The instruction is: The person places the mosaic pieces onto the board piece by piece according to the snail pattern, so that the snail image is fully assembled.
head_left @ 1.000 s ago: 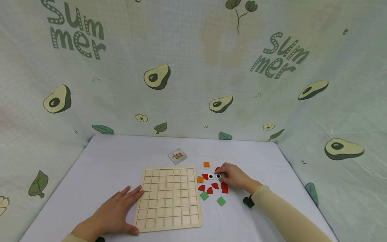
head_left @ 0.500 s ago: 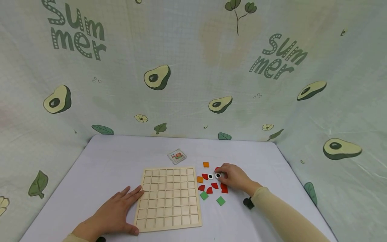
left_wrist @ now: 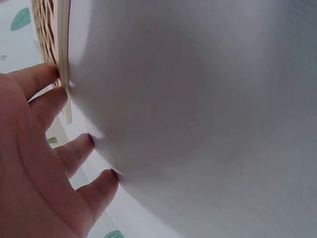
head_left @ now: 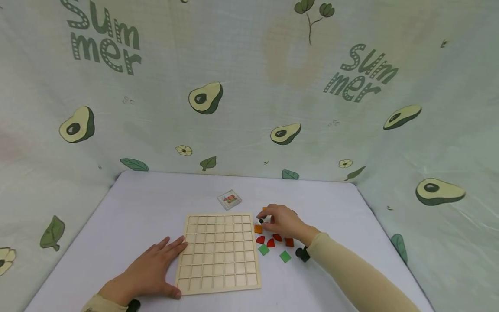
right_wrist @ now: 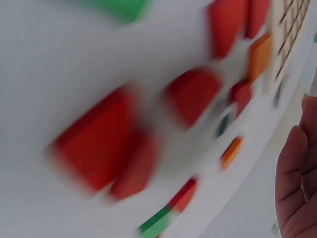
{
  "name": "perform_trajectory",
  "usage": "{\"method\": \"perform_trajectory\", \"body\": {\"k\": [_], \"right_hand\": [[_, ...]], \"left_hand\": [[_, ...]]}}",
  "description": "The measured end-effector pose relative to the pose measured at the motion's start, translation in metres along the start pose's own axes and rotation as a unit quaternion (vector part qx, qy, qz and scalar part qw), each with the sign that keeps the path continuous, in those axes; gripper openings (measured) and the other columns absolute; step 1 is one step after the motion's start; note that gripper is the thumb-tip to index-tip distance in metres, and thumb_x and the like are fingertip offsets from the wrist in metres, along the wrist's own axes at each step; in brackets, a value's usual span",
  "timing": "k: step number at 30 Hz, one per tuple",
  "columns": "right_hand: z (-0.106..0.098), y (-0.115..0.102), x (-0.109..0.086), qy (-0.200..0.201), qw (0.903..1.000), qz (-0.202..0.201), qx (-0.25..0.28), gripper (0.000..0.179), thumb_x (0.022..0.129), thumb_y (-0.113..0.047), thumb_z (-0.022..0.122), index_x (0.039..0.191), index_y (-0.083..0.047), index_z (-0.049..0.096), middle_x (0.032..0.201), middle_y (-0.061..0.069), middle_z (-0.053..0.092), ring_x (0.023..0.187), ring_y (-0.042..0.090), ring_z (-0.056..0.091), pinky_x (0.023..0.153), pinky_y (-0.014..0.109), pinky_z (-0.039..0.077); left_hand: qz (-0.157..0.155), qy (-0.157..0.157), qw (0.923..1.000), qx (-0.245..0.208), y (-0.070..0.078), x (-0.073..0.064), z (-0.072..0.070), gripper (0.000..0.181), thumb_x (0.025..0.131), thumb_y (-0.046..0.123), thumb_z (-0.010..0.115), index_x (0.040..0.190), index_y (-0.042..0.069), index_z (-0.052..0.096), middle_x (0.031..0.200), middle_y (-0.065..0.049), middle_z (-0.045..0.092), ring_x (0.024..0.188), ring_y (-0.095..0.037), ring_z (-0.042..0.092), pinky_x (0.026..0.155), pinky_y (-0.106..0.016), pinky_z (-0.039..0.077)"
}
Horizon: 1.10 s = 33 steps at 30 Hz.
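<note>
My left hand (head_left: 150,271) lies spread, fingers straight, against the left edge of a wooden grid board (head_left: 219,253). In the left wrist view, two fingertips touch the rim of that board (left_wrist: 63,59) and the others rest on the cloth. My right hand (head_left: 283,221) pinches a round white eye piece (head_left: 261,221) with a black centre between thumb and forefinger, just right of the board. A second eye piece (right_wrist: 225,121) lies among the loose pieces in the blurred right wrist view; the right hand (right_wrist: 299,173) hides it in the head view.
Several red pieces (head_left: 270,243), an orange square (head_left: 258,229) and two green squares (head_left: 285,256) lie right of the board. Behind it sits a small picture card (head_left: 229,199). A printed avocado cloth (head_left: 241,108) hangs behind the white table (head_left: 156,199).
My right hand has lifted an eye piece and moved left with it, toward the board's right edge. My left hand has stayed at the board's left edge.
</note>
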State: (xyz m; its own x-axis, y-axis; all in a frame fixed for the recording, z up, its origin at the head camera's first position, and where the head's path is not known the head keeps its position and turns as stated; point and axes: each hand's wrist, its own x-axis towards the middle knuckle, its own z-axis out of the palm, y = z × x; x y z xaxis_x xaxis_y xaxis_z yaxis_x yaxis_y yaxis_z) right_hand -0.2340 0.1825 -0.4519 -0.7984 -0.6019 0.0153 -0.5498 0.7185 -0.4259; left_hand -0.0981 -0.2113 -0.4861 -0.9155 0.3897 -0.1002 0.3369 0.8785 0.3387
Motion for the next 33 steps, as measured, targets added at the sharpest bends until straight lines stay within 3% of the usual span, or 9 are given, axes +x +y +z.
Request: {"method": "perform_trajectory", "body": {"k": [9, 15, 23, 33], "right_hand": [[0.037, -0.071, 0.07, -0.032, 0.9977, -0.055, 0.022, 0.026, 0.092, -0.026, 0.073, 0.117, -0.021, 0.075, 0.108, -0.012, 0.067, 0.075, -0.001, 0.057, 0.068, 0.018, 0.049], [0.065, -0.103, 0.096, -0.028, 0.9973, -0.066, 0.015, 0.024, 0.091, -0.026, 0.072, 0.115, -0.023, 0.076, 0.102, -0.013, 0.067, 0.078, -0.001, 0.059, 0.066, 0.017, 0.048], [0.085, -0.108, 0.105, -0.013, 0.997, -0.076, -0.005, 0.021, 0.09, -0.022, 0.073, 0.111, -0.024, 0.077, 0.099, -0.011, 0.067, 0.081, -0.001, 0.057, 0.069, 0.015, 0.047], [0.089, -0.107, 0.108, -0.023, 0.9955, -0.087, -0.029, 0.023, 0.092, -0.025, 0.072, 0.115, -0.025, 0.076, 0.095, -0.014, 0.064, 0.077, -0.003, 0.054, 0.066, 0.014, 0.045]], "left_hand": [[-0.007, 0.001, 1.0, -0.003, -0.002, -0.001, -0.001, 0.126, 0.048, 0.083, 0.077, 0.146, 0.009, 0.05, 0.155, -0.008, 0.041, 0.139, -0.049, 0.032, 0.105, -0.07, 0.03], [0.007, 0.008, 0.9999, -0.003, -0.003, 0.0, 0.001, 0.126, 0.049, 0.085, 0.073, 0.146, 0.009, 0.05, 0.155, -0.007, 0.04, 0.139, -0.049, 0.032, 0.104, -0.07, 0.031], [0.027, 0.023, 0.9993, -0.008, -0.002, -0.001, -0.001, 0.123, 0.052, 0.083, 0.074, 0.146, 0.007, 0.049, 0.154, -0.009, 0.041, 0.138, -0.05, 0.033, 0.102, -0.072, 0.031], [0.029, 0.025, 0.9992, -0.008, -0.005, -0.002, 0.001, 0.124, 0.053, 0.085, 0.072, 0.146, 0.007, 0.049, 0.155, -0.009, 0.041, 0.138, -0.049, 0.032, 0.102, -0.072, 0.031]]}}
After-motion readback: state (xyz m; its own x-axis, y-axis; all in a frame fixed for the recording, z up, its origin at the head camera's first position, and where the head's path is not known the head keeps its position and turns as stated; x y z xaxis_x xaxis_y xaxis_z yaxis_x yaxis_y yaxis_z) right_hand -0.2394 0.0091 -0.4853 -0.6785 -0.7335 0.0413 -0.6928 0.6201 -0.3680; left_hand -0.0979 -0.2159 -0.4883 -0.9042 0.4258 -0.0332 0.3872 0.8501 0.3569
